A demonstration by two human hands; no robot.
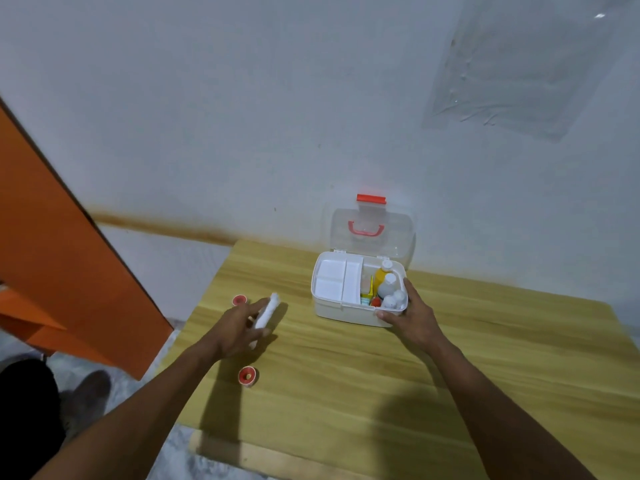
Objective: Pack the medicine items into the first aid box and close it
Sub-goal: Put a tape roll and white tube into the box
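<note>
The white first aid box (332,311) stands open at the far side of the wooden table, its clear lid (398,237) with a red latch leaning against the wall. Inside, a white tray (334,278) fills the left half; a yellow bottle (381,275), white bottles (389,287) and small packets fill the right. My right hand (412,315) grips the box's front right corner. My left hand (242,329) is closed around a white bandage roll (269,308) just above the table, left of the box. Two small red-and-white tape rolls lie on the table, one by the left edge (239,300), one nearer me (248,375).
The wooden table (381,393) sits against a pale wall. An orange panel (62,271) leans at the left, beyond the table's left edge. A shoe and dark clothing show on the floor at lower left.
</note>
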